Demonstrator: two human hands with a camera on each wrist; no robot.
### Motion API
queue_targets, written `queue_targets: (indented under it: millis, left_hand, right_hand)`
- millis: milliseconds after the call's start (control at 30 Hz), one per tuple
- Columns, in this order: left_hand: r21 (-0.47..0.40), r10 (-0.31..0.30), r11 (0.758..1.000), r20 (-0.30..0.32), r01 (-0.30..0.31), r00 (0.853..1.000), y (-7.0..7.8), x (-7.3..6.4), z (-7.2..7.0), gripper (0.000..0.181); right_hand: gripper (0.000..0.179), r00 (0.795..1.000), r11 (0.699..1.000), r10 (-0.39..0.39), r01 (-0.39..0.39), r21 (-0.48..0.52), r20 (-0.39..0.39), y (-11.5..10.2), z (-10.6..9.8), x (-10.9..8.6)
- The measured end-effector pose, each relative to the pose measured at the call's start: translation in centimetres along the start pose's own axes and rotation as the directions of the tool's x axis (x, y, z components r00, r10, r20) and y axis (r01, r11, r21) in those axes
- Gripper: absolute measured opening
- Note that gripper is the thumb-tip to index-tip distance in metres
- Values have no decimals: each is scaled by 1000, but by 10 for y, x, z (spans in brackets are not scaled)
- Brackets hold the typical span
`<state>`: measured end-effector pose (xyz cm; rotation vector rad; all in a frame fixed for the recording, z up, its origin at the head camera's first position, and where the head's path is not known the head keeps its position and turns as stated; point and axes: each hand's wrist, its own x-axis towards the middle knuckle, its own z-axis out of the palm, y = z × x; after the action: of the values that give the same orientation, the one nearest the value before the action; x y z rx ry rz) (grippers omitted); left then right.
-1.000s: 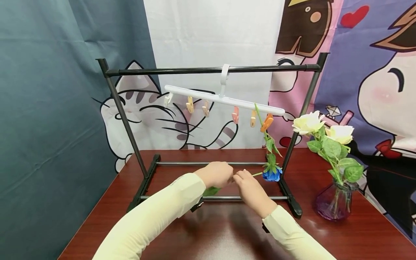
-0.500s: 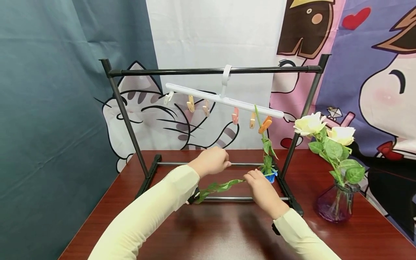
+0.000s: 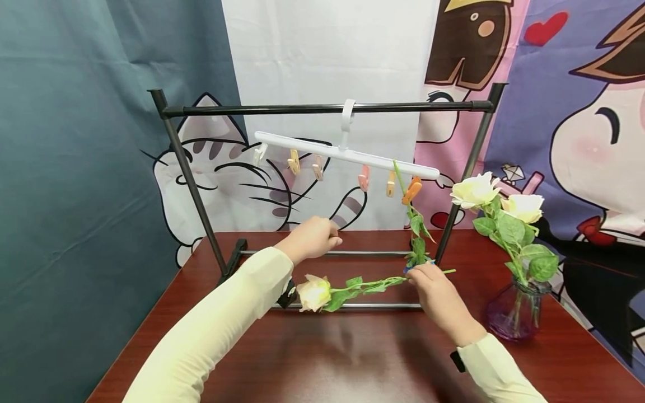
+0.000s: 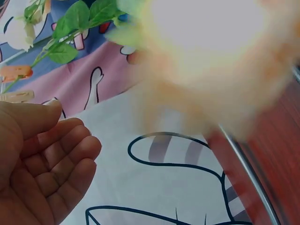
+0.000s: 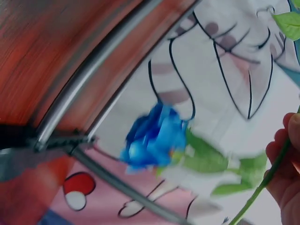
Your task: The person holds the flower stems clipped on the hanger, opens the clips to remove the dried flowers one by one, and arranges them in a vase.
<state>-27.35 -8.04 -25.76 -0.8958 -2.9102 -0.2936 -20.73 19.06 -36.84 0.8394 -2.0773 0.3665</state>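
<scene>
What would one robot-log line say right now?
left hand: empty, loosely curled | right hand: holds pale rose by stem | blue rose: hangs from orange clip | hanger: tilted

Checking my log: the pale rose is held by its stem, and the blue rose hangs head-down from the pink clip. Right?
No: the blue rose hangs from the orange clip, as the head view shows. The pale rose is held by its stem.

No legible text, numbers or signs.
</scene>
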Motion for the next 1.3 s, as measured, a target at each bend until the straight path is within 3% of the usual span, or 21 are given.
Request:
queue_targets:
  millis: [167,400,533,633,767,933,1033,1167,1233,1300]
  left_hand:
    - [-31,-62,998,4,62,998,-4,2,-3,21]
    - [-68,-129,990,-42,126,991,-9,4,2,22]
    - [-78,-141,987,-22,139,990,-12,4,8,23]
    - [-87,-150,985,3,149,989,-12,4,13,22]
    - [-95,-141,985,13,142,990,-12,5,18,21]
    - [-124,-144,982,14,145,989,-12,1,22,20]
    - [-142,-148,978,26,150,989,-14,-1,25,20]
    - [-150,-154,976,35,158,987,-16,-3,27,20]
    - [-148,-157,976,34,160,987,-17,-3,27,19]
    - [-145,-155,977,34,159,987,-18,-4,27,19]
  right_hand:
    - [26,993,994,107,-107,-5,-49,12,-24,-7]
    - [26,955,965,252,-259,-29,-157,30,-54,-18]
    - [21,908,935,338,-353,-19,-249,40,-67,-22]
    - [13,856,900,412,-435,-6,-312,46,-75,-24]
    - [1,780,851,492,-524,25,-386,52,-83,-25]
    - [11,674,791,586,-596,136,-450,60,-88,-29]
    - [12,571,710,683,-666,230,-455,64,-90,-31]
    - [18,416,575,808,-711,405,-417,71,-92,-34]
    - [22,361,530,841,-701,477,-404,75,-93,-35]
    - [21,310,490,870,-632,601,-383,80,-93,-37]
